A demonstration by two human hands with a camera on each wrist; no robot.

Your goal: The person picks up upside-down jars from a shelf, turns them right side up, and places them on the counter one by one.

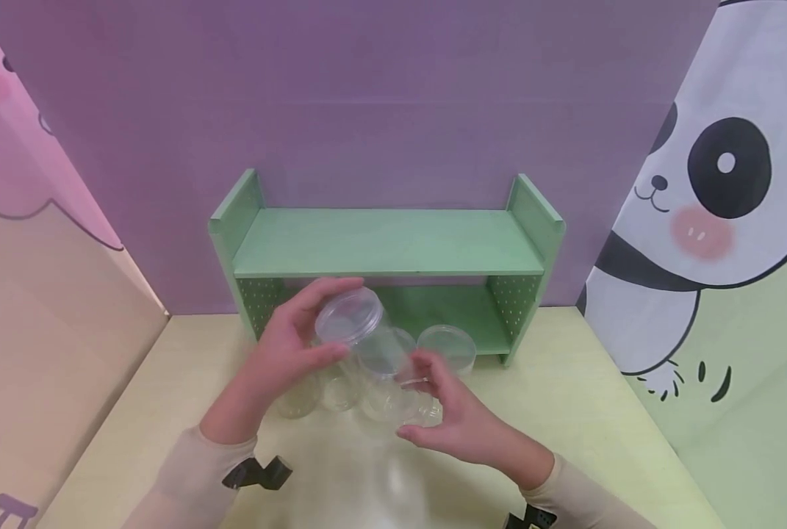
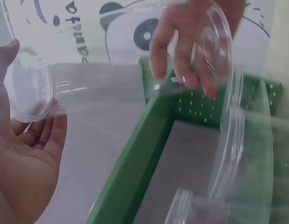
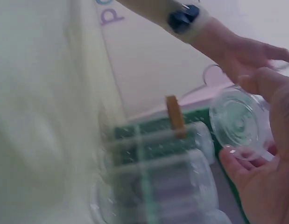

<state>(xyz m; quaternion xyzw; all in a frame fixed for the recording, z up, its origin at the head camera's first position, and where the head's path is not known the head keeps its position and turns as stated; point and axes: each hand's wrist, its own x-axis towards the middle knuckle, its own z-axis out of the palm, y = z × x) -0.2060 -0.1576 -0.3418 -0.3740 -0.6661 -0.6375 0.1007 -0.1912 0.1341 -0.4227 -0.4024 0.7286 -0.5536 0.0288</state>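
A clear plastic jar is tilted in front of a green shelf unit (image 1: 386, 242). My left hand (image 1: 287, 345) grips its lid end (image 1: 349, 317), with thumb on one side and fingers on the other. My right hand (image 1: 455, 411) is curled round the lower end. In the right wrist view the jar's round ringed base (image 3: 240, 123) sits between thumb and fingers. The left wrist view has the clear lid (image 2: 32, 84) against the left fingers. Several more clear jars, among them one at the right (image 1: 447, 345), stand close behind the hands.
The shelf unit's upper board (image 1: 386, 239) overhangs a lower level (image 1: 453, 316), with the clear jars before it. Purple back wall (image 1: 393, 103) and printed side walls border the pale table (image 1: 585, 411). A brown strip (image 3: 174, 116) shows beside the jars.
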